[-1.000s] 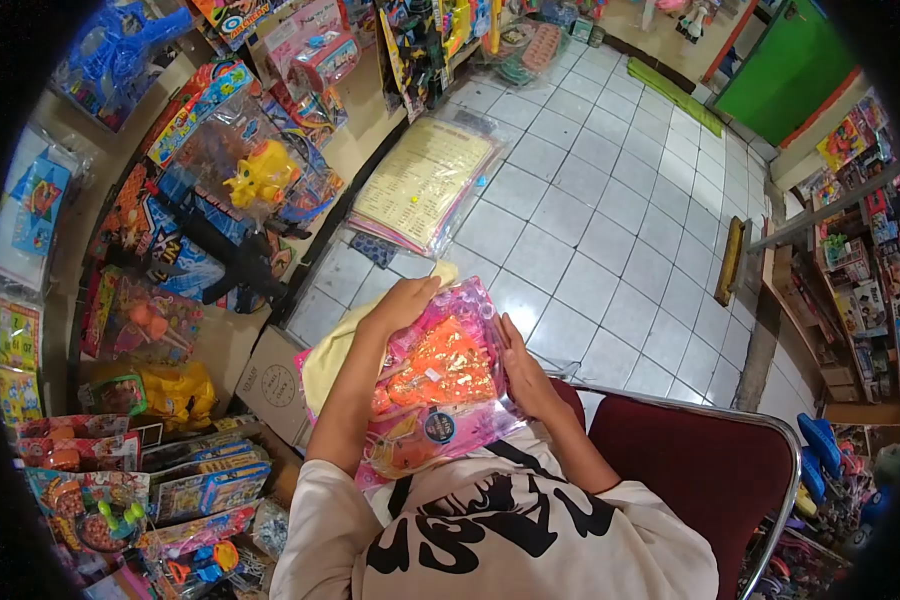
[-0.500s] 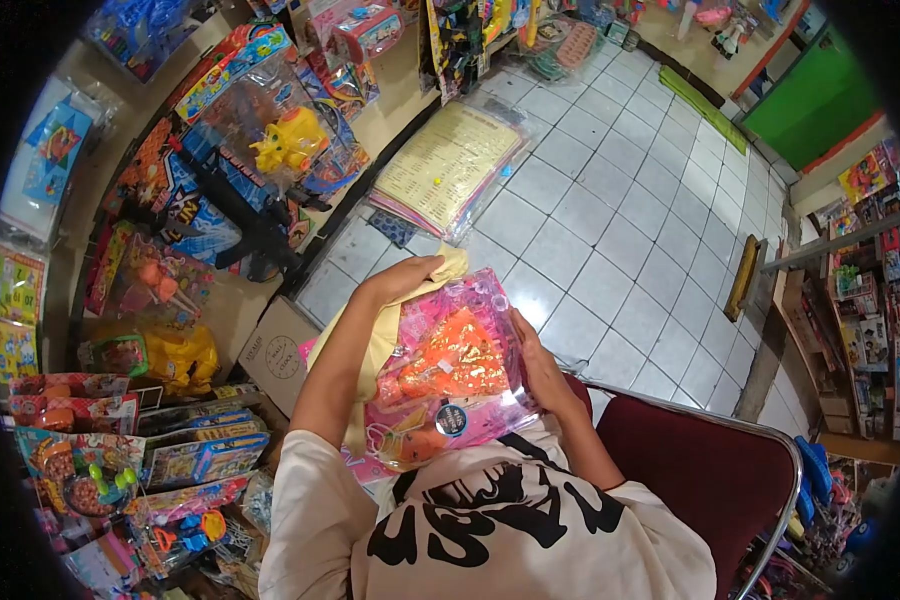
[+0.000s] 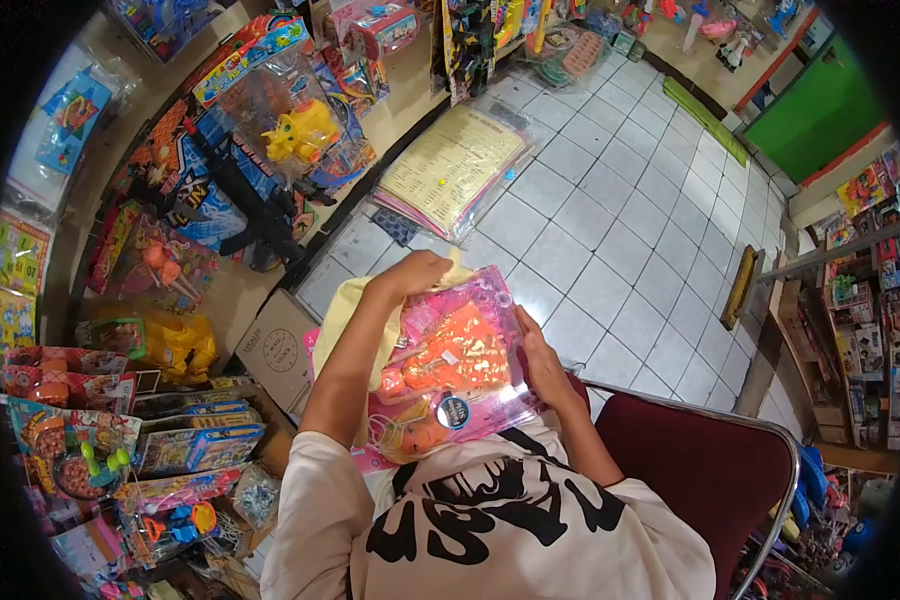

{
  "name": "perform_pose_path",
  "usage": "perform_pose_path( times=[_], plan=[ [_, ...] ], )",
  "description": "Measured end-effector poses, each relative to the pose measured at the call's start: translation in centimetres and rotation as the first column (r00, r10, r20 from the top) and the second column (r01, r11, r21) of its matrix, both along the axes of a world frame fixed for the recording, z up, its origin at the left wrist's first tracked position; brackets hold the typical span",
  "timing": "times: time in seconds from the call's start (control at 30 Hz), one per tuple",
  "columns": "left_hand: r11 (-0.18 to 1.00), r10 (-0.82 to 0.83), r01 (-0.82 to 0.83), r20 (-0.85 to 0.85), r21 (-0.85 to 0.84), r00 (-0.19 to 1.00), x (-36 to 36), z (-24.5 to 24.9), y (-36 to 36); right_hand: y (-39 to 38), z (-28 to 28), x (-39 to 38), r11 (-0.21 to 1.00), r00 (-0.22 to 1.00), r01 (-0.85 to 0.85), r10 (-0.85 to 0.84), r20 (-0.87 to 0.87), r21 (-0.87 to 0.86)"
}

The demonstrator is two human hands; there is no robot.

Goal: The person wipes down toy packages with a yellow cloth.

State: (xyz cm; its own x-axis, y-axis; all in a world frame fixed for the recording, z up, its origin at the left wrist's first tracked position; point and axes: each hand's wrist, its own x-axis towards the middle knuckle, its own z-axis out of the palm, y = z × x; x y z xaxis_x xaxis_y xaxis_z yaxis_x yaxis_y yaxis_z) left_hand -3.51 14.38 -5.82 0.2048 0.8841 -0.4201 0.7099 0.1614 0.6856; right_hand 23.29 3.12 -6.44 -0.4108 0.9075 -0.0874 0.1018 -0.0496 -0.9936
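A pink packaged doll point(image 3: 460, 345) in an orange dress rests on my lap under clear plastic, its head toward me. My left hand point(image 3: 418, 275) has its fingers curled around a pale yellow cloth point(image 3: 355, 312) at the top left corner of the package. Most of the cloth hangs along the left side, partly behind my forearm. My right hand point(image 3: 540, 362) grips the package's right edge, thumb toward the front; its other fingers are partly hidden.
A stack of plastic-wrapped printed sheets point(image 3: 455, 165) lies on the tiled floor point(image 3: 610, 220) ahead. Wrapped toys and a black toy gun point(image 3: 240, 195) line the left. A cardboard box point(image 3: 275, 350) stands by my left arm, and a dark red chair point(image 3: 670, 470) is at my right.
My left hand has shifted slightly left, and the cloth has bunched further to the left. Glare on the plastic has moved, so the doll's head shows more clearly. The right hand still holds the edge.
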Motion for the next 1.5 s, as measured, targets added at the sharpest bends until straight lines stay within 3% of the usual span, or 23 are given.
perform_pose_path(
  times=[0.27,0.37,0.47,0.57,0.6,0.67,0.73,0.83,0.87,0.93,1.0,1.03,1.07,1.13,1.2,1.3,1.33,1.43,1.5],
  plan=[
    [0.999,-0.025,0.029,0.104,-0.040,0.994,0.4,2.1,-1.0,0.3,0.9,0.1,0.999,0.998,0.000,-0.002,0.063,0.039],
    [0.998,0.016,0.003,0.274,-0.067,0.962,1.5,1.1,-1.2,0.3,0.6,0.0,0.999,1.000,0.008,-0.009,0.022,0.038],
    [0.913,-0.354,0.337,0.037,0.228,0.934,3.2,-0.1,-2.4,0.1,0.6,0.2,0.999,1.000,0.027,-0.027,0.012,0.024],
    [0.838,-0.472,0.487,-0.120,0.247,0.874,3.0,2.6,-4.9,0.2,0.4,0.2,0.999,1.000,0.028,-0.028,0.000,0.022],
    [0.761,-0.523,0.555,-0.188,0.338,0.831,2.1,2.0,-5.7,0.2,0.3,0.2,0.999,1.000,0.029,-0.029,-0.007,0.023],
    [0.737,-0.612,0.624,-0.134,0.260,0.779,0.1,4.2,-7.6,0.1,0.6,0.3,0.999,0.999,0.033,-0.033,0.000,0.020],
    [0.799,-0.573,0.559,0.000,0.221,0.820,-2.3,5.4,-9.0,0.2,0.6,0.3,1.000,1.000,0.016,-0.016,0.025,0.020],
    [0.873,-0.367,0.400,0.162,-0.281,0.916,-5.0,7.6,-7.9,0.2,0.6,0.1,1.000,0.998,-0.013,0.013,0.061,0.004],
    [0.933,-0.195,0.259,0.253,-0.250,0.948,-5.2,8.5,-7.4,0.1,1.1,-0.1,1.000,0.998,-0.007,0.007,0.055,-0.010],
    [0.973,0.142,-0.043,0.439,-0.228,0.887,-5.0,9.9,-6.1,0.1,1.3,-0.3,1.000,0.999,0.000,0.001,0.046,-0.026],
    [0.982,0.189,-0.126,0.641,-0.143,0.744,-3.8,8.6,-3.7,0.1,1.2,-0.2,1.000,0.999,0.000,0.002,0.040,-0.031],
    [0.993,-0.048,-0.017,0.514,0.120,0.856,-2.7,7.2,-2.2,0.2,0.8,-0.1,1.000,0.999,-0.015,0.016,0.043,-0.013],
    [0.926,-0.252,0.133,0.317,0.353,0.915,-1.2,5.6,-0.9,0.3,0.3,0.1,1.000,0.998,-0.031,0.031,0.046,0.004],
    [0.786,-0.450,0.488,-0.191,0.378,0.873,3.0,3.4,0.4,0.4,0.2,0.0,1.000,1.000,-0.014,0.014,0.016,0.013],
    [0.824,-0.481,0.556,-0.386,0.106,0.787,7.3,1.4,-0.9,0.2,0.3,-0.3,0.999,0.997,0.052,-0.052,-0.050,-0.011],
    [0.732,-0.485,0.597,-0.364,0.327,0.795,8.0,2.1,-3.2,0.0,-1.2,0.3,0.994,0.991,0.105,-0.105,-0.077,-0.005],
    [0.692,-0.523,0.650,-0.401,0.316,0.752,8.3,4.0,-4.4,-0.1,-0.5,0.2,0.994,0.991,0.109,-0.111,-0.070,-0.025],
    [0.509,-0.606,0.798,-0.523,0.323,0.599,8.5,3.3,-7.9,-0.2,0.6,0.3,0.989,0.988,0.114,-0.122,-0.093,-0.090],
    [0.549,-0.657,0.756,-0.376,0.355,0.653,8.0,3.9,-11.0,-0.2,-0.5,0.1,0.984,0.975,0.114,-0.137,-0.173,-0.134]
  ],
)
